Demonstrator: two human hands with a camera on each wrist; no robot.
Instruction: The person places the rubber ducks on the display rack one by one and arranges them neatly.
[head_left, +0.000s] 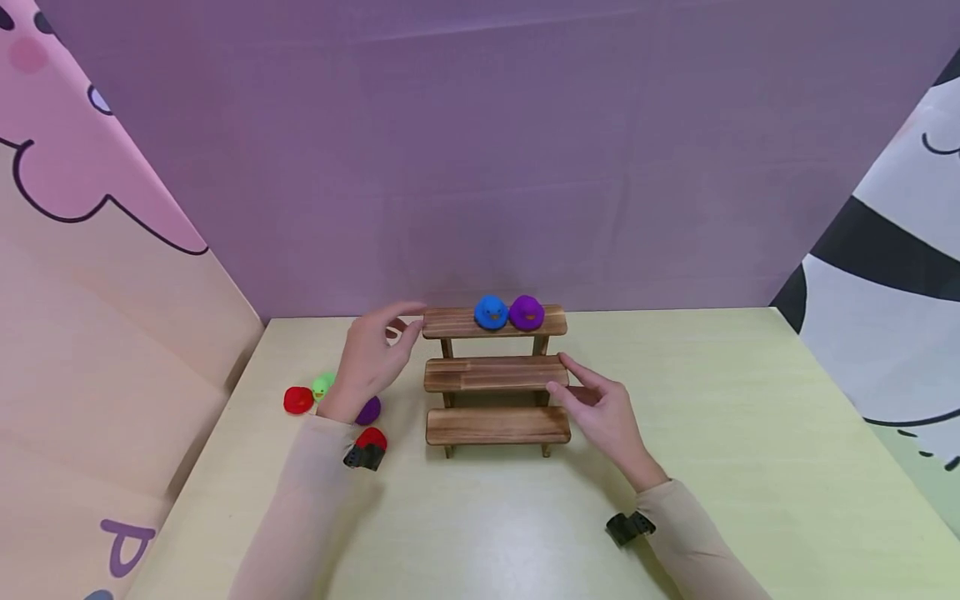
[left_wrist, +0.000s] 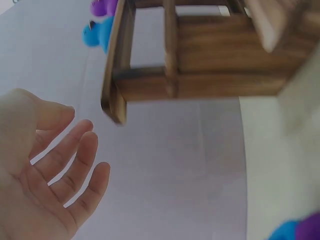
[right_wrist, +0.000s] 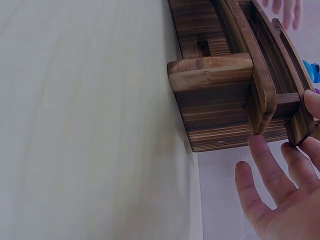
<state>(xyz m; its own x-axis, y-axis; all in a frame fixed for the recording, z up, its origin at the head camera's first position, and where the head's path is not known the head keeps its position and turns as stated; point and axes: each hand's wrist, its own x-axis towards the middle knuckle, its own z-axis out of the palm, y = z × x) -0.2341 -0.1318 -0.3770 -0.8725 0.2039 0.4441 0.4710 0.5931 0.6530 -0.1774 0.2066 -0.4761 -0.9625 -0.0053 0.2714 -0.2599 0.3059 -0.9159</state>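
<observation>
While the blue duck (head_left: 491, 314) and the purple duck (head_left: 527, 314) sat side by side on the top shelf (head_left: 450, 323) of the wooden stand (head_left: 487, 373), near the back of the table (head_left: 750, 400), the right hand (head_left: 603, 417) touched the stand's right end with spread fingertips. Just beside the top shelf's left end, the left hand (head_left: 371, 354) held nothing, its fingers loosely bent and apart from the thumb. Steadying the stand well seemed to need light, even contact from both ends; a sharp nudge might have toppled the ducks.
</observation>
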